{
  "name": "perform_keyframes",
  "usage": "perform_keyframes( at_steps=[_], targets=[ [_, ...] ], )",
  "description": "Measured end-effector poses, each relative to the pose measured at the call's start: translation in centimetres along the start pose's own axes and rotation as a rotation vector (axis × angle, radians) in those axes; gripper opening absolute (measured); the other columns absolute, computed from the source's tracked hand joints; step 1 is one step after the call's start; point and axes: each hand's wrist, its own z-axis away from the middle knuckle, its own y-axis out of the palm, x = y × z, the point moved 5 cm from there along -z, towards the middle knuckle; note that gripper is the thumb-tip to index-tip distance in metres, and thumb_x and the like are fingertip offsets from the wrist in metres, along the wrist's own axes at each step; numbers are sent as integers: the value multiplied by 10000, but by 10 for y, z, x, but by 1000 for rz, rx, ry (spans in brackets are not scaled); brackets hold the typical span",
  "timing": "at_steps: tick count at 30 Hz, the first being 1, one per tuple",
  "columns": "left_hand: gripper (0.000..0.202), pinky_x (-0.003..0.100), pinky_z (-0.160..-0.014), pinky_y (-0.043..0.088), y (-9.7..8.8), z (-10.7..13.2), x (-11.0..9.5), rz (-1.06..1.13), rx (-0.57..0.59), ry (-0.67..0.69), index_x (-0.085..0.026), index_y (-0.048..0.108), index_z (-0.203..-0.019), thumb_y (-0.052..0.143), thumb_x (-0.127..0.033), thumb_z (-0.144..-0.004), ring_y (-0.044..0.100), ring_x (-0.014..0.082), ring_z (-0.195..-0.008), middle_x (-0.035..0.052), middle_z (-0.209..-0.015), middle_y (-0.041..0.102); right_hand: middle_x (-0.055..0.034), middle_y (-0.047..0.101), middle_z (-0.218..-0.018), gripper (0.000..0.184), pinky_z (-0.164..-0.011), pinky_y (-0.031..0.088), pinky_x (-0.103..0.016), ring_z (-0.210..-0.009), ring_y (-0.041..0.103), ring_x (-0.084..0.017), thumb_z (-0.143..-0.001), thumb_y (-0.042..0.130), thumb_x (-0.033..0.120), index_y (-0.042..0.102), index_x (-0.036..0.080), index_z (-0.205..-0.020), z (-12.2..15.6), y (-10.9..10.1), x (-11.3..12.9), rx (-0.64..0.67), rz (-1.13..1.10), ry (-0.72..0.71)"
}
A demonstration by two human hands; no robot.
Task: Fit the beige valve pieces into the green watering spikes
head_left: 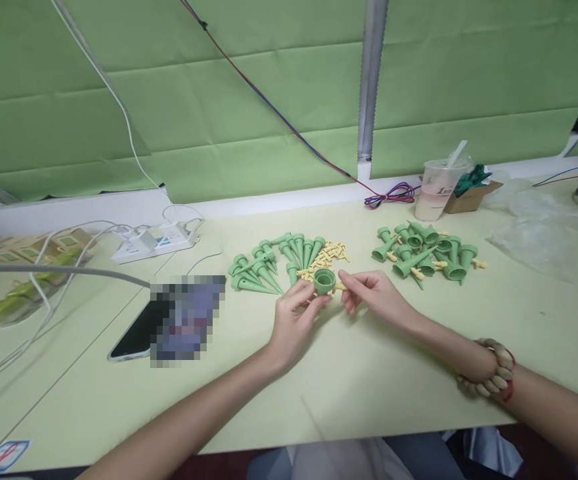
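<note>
Over the middle of the table, my left hand [296, 319] is closed around a green hollow plastic spike [324, 281], its round threaded mouth turned towards me. My right hand [376, 297] pinches a small yellow plastic valve piece [339, 287] against the side of the spike; how deep it sits cannot be seen. Just behind my hands lie a pile of loose yellow valve pieces [336, 253] and a group of green spikes [259, 267] without yellow parts showing. To the right, another group of green spikes [411, 261] has yellow pieces sticking out of several sides.
A phone [136, 330] lies at the left, partly blurred, near a white power strip [156, 241] with cables. At the back right stand a plastic cup with a straw [433, 193] and a small cardboard box [469, 198]. Clear plastic bags [533, 227] lie farther right.
</note>
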Motion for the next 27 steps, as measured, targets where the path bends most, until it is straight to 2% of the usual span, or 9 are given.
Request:
perform_keyframes(
  at_steps=[3, 6, 8, 11, 14, 16, 19, 23, 27],
  targets=[
    [309, 197, -527, 404, 2, 1, 2, 51, -8, -44, -164, 432, -537, 560, -301, -782, 435, 100, -600, -10, -623, 400, -34, 576, -488, 612, -466, 469, -224, -420, 550, -102, -797, 398, 641, 605, 127, -537, 1, 3, -2, 53, 14, 6],
    [318, 193, -512, 428, 4, 0, 8, 165, -16, -143, -169, 396, -568, 554, -341, -784, 431, 86, -566, -26, -618, 360, -40, 653, -703, 465, -470, 486, -228, -479, 584, -104, -758, 526, 585, 654, 140, -786, 1, -1, 3, -3, 6, -69],
    [311, 194, -512, 441, 4, -1, 10, 193, -12, -165, -169, 399, -584, 556, -350, -781, 443, 84, -564, -29, -622, 361, -40, 662, -789, 411, -488, 496, -234, -517, 601, -110, -694, 638, 523, 649, 156, -878, 0, -4, 5, -42, 2, -90],
    [355, 179, -495, 431, 1, -3, 10, 158, -23, -128, -166, 362, -545, 584, -339, -761, 426, 71, -547, -32, -620, 348, -23, 643, -699, 390, -475, 474, -223, -482, 580, -101, -670, 667, 506, 650, 143, -810, -2, -5, 4, -48, 1, -59],
    [376, 180, -493, 437, 2, -2, 10, 148, -9, -125, -167, 344, -530, 600, -334, -748, 420, 69, -539, -35, -615, 333, 5, 570, -535, 440, -444, 432, -202, -426, 537, -83, -729, 581, 560, 605, 135, -618, -3, -3, -1, -8, 17, -16],
    [378, 187, -486, 443, 4, -1, 11, 171, 15, -161, -169, 345, -533, 602, -347, -746, 440, 75, -536, -37, -604, 331, 8, 531, -476, 510, -437, 426, -203, -411, 525, -85, -767, 506, 595, 585, 136, -558, -3, -2, -4, 13, 30, 1],
    [346, 195, -476, 450, 6, -1, 11, 216, 34, -228, -165, 398, -556, 588, -375, -754, 496, 86, -534, -37, -591, 388, -10, 584, -566, 492, -440, 445, -214, -420, 530, -87, -787, 477, 589, 625, 138, -657, -2, -3, -1, -23, 55, -45],
    [288, 199, -470, 458, 6, -4, 12, 257, 37, -272, -157, 487, -626, 583, -394, -758, 541, 92, -516, -35, -597, 477, -33, 648, -767, 380, -462, 470, -224, -500, 584, -109, -673, 667, 485, 646, 173, -887, 0, -7, 6, -110, 121, -143],
    [316, 199, -480, 457, 6, -5, 16, 243, 71, -276, -156, 464, -597, 598, -398, -748, 555, 98, -535, -35, -590, 483, -18, 622, -616, 328, -456, 455, -227, -492, 587, -129, -661, 678, 478, 643, 158, -727, -1, -6, 3, -109, 118, -115]
  ],
)
